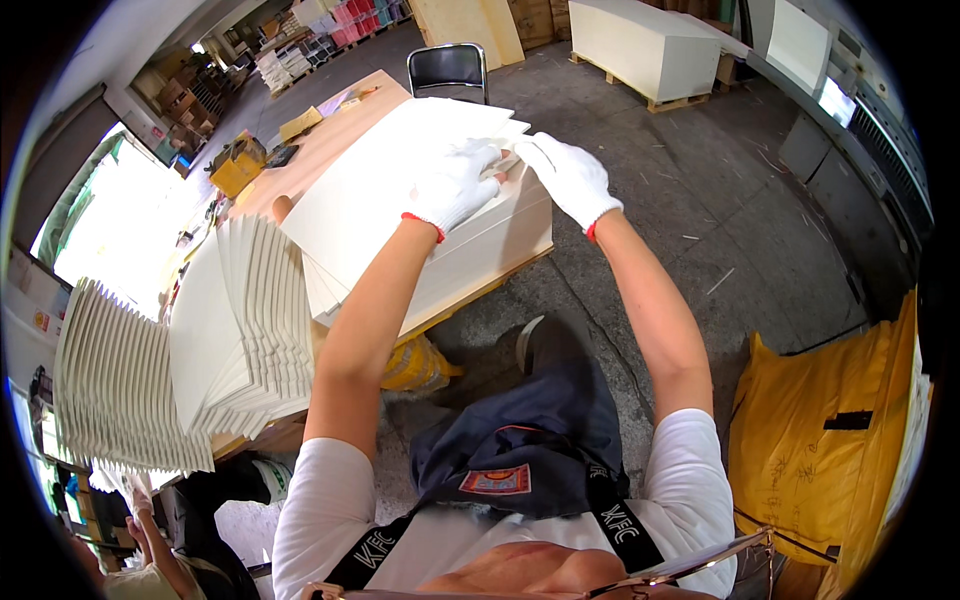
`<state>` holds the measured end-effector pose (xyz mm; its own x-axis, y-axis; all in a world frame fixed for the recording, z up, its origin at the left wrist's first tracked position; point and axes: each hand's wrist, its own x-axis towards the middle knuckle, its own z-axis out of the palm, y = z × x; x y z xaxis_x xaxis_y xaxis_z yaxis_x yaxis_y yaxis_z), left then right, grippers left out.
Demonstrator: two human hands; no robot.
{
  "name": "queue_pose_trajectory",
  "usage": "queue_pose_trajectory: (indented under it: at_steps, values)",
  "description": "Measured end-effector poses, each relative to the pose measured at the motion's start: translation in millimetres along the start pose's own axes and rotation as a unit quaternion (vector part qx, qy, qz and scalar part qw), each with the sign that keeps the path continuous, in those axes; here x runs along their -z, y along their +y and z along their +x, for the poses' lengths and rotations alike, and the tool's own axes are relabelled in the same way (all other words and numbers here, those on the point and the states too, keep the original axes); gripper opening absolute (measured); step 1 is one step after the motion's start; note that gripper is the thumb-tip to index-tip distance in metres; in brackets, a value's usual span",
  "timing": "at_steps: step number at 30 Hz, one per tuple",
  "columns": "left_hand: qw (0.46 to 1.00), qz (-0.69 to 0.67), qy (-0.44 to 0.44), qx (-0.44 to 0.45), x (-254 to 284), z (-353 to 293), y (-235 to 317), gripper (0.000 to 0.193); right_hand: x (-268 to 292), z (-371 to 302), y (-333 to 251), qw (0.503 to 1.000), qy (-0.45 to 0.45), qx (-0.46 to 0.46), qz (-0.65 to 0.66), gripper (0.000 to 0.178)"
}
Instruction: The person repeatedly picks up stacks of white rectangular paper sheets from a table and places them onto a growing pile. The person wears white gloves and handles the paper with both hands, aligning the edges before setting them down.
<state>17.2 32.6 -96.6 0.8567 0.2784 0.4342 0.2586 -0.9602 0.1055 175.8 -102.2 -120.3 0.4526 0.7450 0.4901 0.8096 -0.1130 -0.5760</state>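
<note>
Sheets (365, 190) of stiff white board lie in a thick pile before the person, their near corner under both gloved hands. The left hand (455, 183) rests over the top sheet, fingers bent towards that corner; the right hand (570, 175) comes in from the outer side, its fingers close together at the edge. Whether either grip is clamped on a sheet or merely touching cannot be told, as the gloves hide the contact.

The step in hand looks to be sorting out the sheet edges at the corner, where some of the top ones sit out of line. The next move probably calls for a light pinch on the chosen edge, with the left palm steadying the rest so that they do not slide.

Fanned stacks (265, 315) of similar board stand to the left, and a brown table (335, 125) reaches away beyond the pile.
</note>
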Motion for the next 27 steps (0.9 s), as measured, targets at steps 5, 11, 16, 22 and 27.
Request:
queue_pose_trajectory:
  at_steps: [5,11,16,22,27]
  values:
    - [0.987,-0.118,-0.073,0.084,16,-6,8,0.039,-9,-3,-4,0.980,-0.014,-0.130,0.148,0.050]
    - [0.977,-0.135,-0.114,0.120,27,-5,19,0.044,-21,-9,-2,0.986,0.049,-0.100,0.127,0.050]
    - [0.973,-0.144,-0.120,0.137,28,-3,20,0.043,-22,-10,-1,0.987,0.065,-0.095,0.114,0.051]
    - [0.974,-0.189,-0.050,0.116,20,-8,12,0.042,-21,-9,-2,0.988,0.037,-0.110,0.105,0.052]
    - [0.975,-0.133,-0.133,0.120,26,-5,20,0.041,-26,-10,3,0.989,0.062,-0.090,0.105,0.050]
